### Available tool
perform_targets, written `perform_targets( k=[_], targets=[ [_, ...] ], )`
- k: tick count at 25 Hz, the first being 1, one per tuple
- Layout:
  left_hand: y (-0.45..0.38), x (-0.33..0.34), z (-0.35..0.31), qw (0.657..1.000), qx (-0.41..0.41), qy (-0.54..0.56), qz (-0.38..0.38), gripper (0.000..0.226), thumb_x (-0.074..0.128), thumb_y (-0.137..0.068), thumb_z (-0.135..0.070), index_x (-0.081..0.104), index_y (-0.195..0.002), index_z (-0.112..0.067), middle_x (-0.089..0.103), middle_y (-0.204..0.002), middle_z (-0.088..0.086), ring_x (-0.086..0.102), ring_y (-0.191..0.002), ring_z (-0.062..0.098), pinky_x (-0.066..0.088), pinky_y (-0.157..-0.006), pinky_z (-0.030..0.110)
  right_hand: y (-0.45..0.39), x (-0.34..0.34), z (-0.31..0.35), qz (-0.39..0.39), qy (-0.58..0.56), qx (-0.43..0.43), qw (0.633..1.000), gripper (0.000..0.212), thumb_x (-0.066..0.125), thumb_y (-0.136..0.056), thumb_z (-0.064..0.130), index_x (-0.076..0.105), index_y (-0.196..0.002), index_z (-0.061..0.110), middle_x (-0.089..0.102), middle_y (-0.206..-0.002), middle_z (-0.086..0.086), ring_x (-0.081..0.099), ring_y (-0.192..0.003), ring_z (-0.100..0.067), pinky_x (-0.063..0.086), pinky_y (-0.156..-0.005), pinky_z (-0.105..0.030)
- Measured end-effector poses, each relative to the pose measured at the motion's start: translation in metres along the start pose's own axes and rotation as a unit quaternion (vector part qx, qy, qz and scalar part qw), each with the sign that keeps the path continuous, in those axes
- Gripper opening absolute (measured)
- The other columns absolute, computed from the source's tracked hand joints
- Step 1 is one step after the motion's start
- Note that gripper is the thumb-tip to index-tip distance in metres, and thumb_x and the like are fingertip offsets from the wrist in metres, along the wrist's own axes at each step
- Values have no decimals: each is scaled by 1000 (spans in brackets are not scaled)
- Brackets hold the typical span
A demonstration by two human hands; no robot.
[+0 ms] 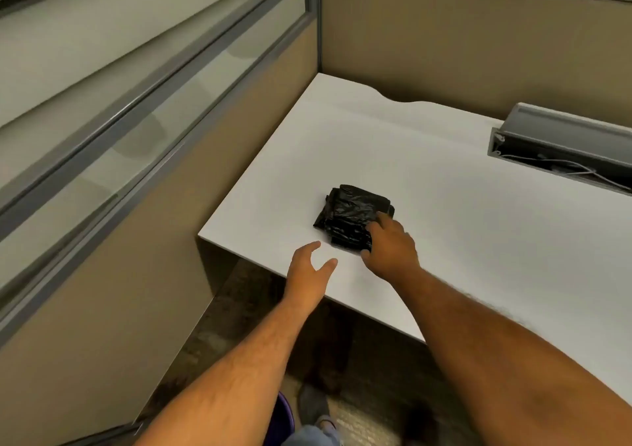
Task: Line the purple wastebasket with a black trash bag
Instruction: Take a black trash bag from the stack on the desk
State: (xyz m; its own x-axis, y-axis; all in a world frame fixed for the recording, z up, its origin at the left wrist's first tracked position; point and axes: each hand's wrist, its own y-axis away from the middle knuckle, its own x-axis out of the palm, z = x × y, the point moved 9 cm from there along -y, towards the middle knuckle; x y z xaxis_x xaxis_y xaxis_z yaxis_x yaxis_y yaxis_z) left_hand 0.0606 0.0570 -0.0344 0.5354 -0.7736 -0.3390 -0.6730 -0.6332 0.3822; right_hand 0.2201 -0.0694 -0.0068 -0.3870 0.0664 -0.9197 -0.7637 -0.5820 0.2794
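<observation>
A folded black trash bag (349, 214) lies on the white desk (444, 185) near its front left corner. My right hand (390, 249) rests on the bag's near right corner, thumb and fingers closing around its edge. My left hand (309, 269) hovers over the desk's front edge just left of the bag, fingers apart and holding nothing. A sliver of the purple wastebasket (282, 420) shows on the floor at the bottom, mostly hidden behind my left forearm.
Tan cubicle partitions with glass panels stand to the left (164, 158) and behind the desk. A grey cable tray (561, 144) with wires is open at the desk's right. A shoe (313, 408) stands on the carpet beside the basket.
</observation>
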Motion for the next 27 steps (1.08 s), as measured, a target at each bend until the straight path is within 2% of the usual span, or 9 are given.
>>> perform_targets(
  k=[3, 6, 12, 14, 17, 20, 22, 24, 27],
  targets=[
    [1, 8, 9, 999, -36, 21, 10, 47, 73, -96, -36, 58, -140, -34, 51, -150, -6, 45, -126, 6, 40, -102, 27, -16, 4, -3, 8, 46, -7, 999, 55, 71, -94, 30, 57, -146, 16, 18, -180, -11, 16, -166, -36, 17, -131, -65],
    [4, 12, 21, 996, -78, 40, 15, 45, 74, -95, -33, 60, -138, -34, 52, -147, -6, 47, -127, 9, 43, -100, 30, -29, 13, 0, 45, 55, -25, 997, 54, 71, -94, 29, 59, -145, 15, 17, -181, -10, 9, -168, -34, 9, -130, -70],
    [-5, 15, 19, 994, -88, 59, 11, 44, 72, -96, -34, 61, -138, -34, 52, -149, -4, 45, -124, 6, 41, -98, 31, -42, 16, -4, 54, 30, -32, 998, 68, 71, -89, 17, 50, -154, 15, 34, -175, -6, 21, -166, -28, 8, -129, -73],
    [-8, 18, 17, 994, -89, 64, 13, 45, 72, -96, -36, 60, -139, -35, 52, -149, -5, 45, -125, 6, 41, -98, 32, -43, 8, -7, 20, -23, -24, 999, 74, 70, -88, 10, 47, -158, 15, 37, -174, -5, 23, -165, -28, 9, -129, -73],
    [-15, 25, 11, 992, -91, 81, 13, 45, 72, -96, -35, 60, -140, -33, 54, -147, -5, 48, -129, 8, 41, -100, 31, -41, -18, -15, -89, -144, -12, 985, 63, 69, -90, 6, 59, -152, 14, 57, -161, -7, 50, -151, -31, 16, -131, -67],
    [-21, 33, -2, 988, -85, 131, 14, 43, 73, -95, -33, 63, -136, -31, 61, -141, -5, 53, -132, 10, 43, -98, 26, -35, -57, -32, -203, -316, 32, 926, 37, 74, -91, 7, 79, -127, 15, 79, -130, -6, 72, -121, -26, 48, -118, -55],
    [-27, 38, -16, 981, -86, 175, 12, 42, 76, -92, -33, 65, -132, -31, 65, -132, -9, 58, -128, 10, 46, -89, 19, -32, -71, -46, -216, -458, 79, 859, 26, 76, -89, 5, 86, -109, 19, 84, -111, 0, 79, -105, -18, 62, -102, -44],
    [-32, 43, -32, 974, -79, 213, 17, 45, 78, -89, -32, 64, -132, -29, 67, -130, -10, 61, -125, 10, 50, -91, 19, -27, -79, -56, -204, -581, 108, 781, 26, 77, -88, 0, 86, -98, 22, 85, -99, 3, 81, -97, -17, 67, -89, -35],
    [-34, 51, -56, 953, -80, 290, 43, 53, 78, -91, -34, 59, -140, -24, 66, -138, -1, 63, -125, 13, 51, -109, 36, -15, -86, -66, -161, -686, 138, 696, 27, 74, -92, -3, 84, -101, 20, 86, -101, 1, 82, -101, -21, 66, -79, -29]
  ],
)
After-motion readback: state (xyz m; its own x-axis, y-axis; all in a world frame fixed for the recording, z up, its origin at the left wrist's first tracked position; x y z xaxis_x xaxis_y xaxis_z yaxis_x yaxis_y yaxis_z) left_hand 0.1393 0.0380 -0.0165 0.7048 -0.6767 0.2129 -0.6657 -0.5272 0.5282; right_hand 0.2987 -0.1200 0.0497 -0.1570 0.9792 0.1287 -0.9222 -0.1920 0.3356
